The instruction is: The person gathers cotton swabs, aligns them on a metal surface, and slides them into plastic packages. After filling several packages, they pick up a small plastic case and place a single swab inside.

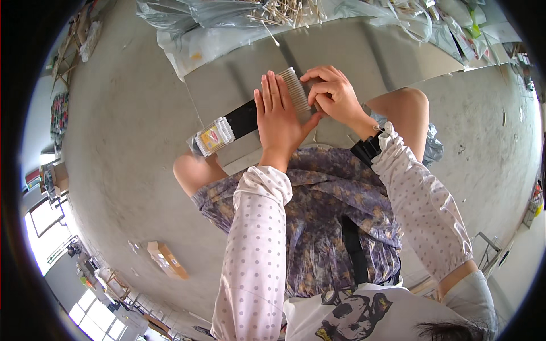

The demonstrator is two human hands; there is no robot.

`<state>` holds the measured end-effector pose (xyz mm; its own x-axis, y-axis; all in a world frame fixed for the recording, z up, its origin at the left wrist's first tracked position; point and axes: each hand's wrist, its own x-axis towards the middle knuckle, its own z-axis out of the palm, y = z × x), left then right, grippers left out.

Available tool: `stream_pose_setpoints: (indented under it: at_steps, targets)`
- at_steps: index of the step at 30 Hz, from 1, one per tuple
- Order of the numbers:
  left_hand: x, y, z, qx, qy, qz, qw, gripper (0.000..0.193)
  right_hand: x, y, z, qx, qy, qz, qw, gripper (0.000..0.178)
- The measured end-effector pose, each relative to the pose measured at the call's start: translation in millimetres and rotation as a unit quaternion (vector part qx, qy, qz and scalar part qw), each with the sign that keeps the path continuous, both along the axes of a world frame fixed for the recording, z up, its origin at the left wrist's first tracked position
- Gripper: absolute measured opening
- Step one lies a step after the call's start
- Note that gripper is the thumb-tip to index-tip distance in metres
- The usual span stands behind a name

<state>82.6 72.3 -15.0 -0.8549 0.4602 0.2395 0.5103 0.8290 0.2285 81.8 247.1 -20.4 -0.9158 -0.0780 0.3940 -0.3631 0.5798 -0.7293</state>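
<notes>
A row of cotton swabs [295,90] lies side by side at the right end of a black strip [243,118]. My left hand [278,116] rests flat over the strip and the near part of the row, fingers stretched out, thumb pointing right. Just beyond the row's right edge, my right hand [335,96] has its fingers curled in a pinch; what they hold, if anything, is hidden. At the strip's left end sits a pack of cotton swabs [215,137] with a yellow label, in clear wrap.
A heap of loose cotton swabs [290,12] lies at the far side beside clear plastic bags [196,14]. More plastic packaging [421,23] spreads at the far right. A cardboard box [166,260] stands on the floor to the left. My knees flank the work surface.
</notes>
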Motion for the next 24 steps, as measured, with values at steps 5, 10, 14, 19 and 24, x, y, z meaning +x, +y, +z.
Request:
stream_pose_setpoints:
  at_steps: [5, 10, 14, 19, 24]
  targets:
    - [-0.1, 0.6, -1.7, -0.013, -0.007, 0.005, 1.000, 0.110, 0.2, -0.8, -2.5, -0.002, -0.003, -0.003, 1.000, 0.014]
    - [-1.1, 2.5, -3.3, -0.007, -0.016, 0.012, 1.000, 0.113, -0.2, 1.3, -0.3, 0.022, -0.005, 0.004, 1.000, 0.014]
    - [-1.0, 4.6, -1.7, 0.004, -0.019, 0.011, 1.000, 0.111, -0.3, 3.5, -0.8, 0.038, -0.003, 0.009, 0.999, 0.014]
    - [-0.4, 2.9, -0.8, 0.009, -0.022, 0.011, 1.000, 0.110, 0.1, 0.9, 0.9, -0.015, -0.036, -0.008, 0.999, 0.016]
    - [-0.3, 2.3, 0.2, 0.003, -0.021, 0.013, 1.000, 0.109, 0.1, -0.1, 0.7, -0.028, -0.043, -0.015, 0.999, 0.017]
